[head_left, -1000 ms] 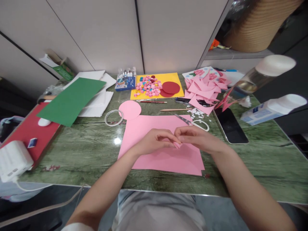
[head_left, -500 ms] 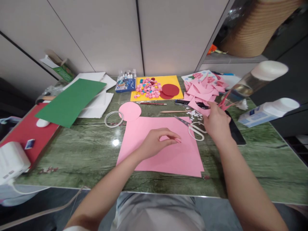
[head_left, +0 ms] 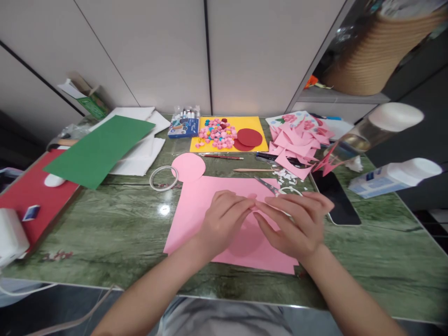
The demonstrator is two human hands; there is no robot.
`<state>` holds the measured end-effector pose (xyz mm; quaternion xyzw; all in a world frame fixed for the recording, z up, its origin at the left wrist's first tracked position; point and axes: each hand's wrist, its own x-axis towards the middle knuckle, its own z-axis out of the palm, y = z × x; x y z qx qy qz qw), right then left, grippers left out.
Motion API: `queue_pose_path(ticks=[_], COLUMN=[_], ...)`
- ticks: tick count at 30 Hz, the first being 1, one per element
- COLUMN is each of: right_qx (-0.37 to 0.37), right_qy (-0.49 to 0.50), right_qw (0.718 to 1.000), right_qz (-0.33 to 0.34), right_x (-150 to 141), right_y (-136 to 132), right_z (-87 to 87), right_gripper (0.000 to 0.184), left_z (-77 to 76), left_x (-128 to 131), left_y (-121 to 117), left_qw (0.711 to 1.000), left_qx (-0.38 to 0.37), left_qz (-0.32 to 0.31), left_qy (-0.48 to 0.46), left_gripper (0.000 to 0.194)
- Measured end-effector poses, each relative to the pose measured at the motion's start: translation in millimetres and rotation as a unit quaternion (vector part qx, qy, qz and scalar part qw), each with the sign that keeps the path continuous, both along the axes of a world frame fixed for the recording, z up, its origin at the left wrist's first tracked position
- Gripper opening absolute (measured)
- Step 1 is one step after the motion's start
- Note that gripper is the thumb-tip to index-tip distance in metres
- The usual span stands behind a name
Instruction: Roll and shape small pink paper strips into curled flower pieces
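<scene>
My left hand point(head_left: 224, 219) and my right hand point(head_left: 296, 224) meet over a large pink paper sheet point(head_left: 196, 210) lying on the green marbled table point(head_left: 115, 224). Between them they hold a small pink paper circle point(head_left: 247, 240), which hangs just above the sheet. The left hand's fingers are curled and pinch the circle's top edge. The right hand's fingers reach leftward, together, and touch the same edge. White-handled scissors point(head_left: 276, 188) lie just behind the hands, partly hidden by the right fingers.
Another pink circle point(head_left: 189, 166) and a tape ring point(head_left: 163, 178) lie behind the sheet. Further back are a yellow sheet point(head_left: 210, 145) with small coloured pieces and red discs point(head_left: 249, 136), pink scraps point(head_left: 297, 140), a phone point(head_left: 334, 196), a green sheet point(head_left: 98, 149), and bottles point(head_left: 392, 177) at right.
My right hand went out to the pink scraps at the right, then came back to meet my left hand. A pink circle now hangs between the two hands.
</scene>
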<state>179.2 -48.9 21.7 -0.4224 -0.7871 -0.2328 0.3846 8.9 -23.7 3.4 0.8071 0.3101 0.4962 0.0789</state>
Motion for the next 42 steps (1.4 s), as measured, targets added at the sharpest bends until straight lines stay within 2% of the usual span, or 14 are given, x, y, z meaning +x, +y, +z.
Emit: queue_pose_path(ticks=[5, 11, 15, 19, 24, 29, 32, 37, 42], right_qx=[-0.033, -0.028, -0.023, -0.02, -0.018, -0.014, -0.023, -0.054, -0.063], right_qy=[0.021, 0.008, 0.007, 0.036, 0.05, 0.047, 0.051, 0.036, 0.023], right_qw=[0.999, 1.0, 1.0, 0.999, 0.999, 0.999, 0.998, 0.998, 0.998], right_qz=[-0.008, -0.008, -0.011, -0.009, -0.01, -0.01, -0.005, 0.002, 0.022], right_x=[-1.4, -1.1, 0.7, 1.3, 1.8, 3.4, 5.4, 7.8, 6.6], right_y=[2.1, 4.0, 5.5, 6.7, 6.9, 7.6, 7.6, 6.1, 5.4], right_z=[-2.4, -5.4, -7.0, -7.2, -5.8, -6.1, -9.0, -13.6, -13.8], right_gripper=[0.028, 0.02, 0.016, 0.018, 0.019, 0.02, 0.022, 0.023, 0.03], left_z=[-2.9, -10.5, -8.2, 0.0, 6.1, 4.4, 3.8, 2.8, -2.4], left_x=[-3.5, -6.2, -2.8, 1.4, 3.2, 3.0, 2.8, 3.6, 4.9], left_y=[0.5, -0.1, -0.9, -2.7, -4.9, -6.8, -8.6, -5.9, 0.1], left_qw=[1.0, 0.996, 0.998, 0.997, 0.978, 0.963, 0.942, 0.858, 0.809], left_qx=[0.002, 0.023, 0.014, -0.069, -0.192, -0.242, -0.296, -0.428, -0.502], left_qz=[0.008, 0.01, -0.001, -0.012, -0.032, -0.049, -0.05, -0.092, -0.086], left_qy=[0.025, 0.08, 0.054, -0.019, -0.076, -0.105, -0.152, -0.268, -0.293], left_gripper=[0.024, 0.034, 0.034, 0.028, 0.022, 0.02, 0.018, 0.025, 0.017])
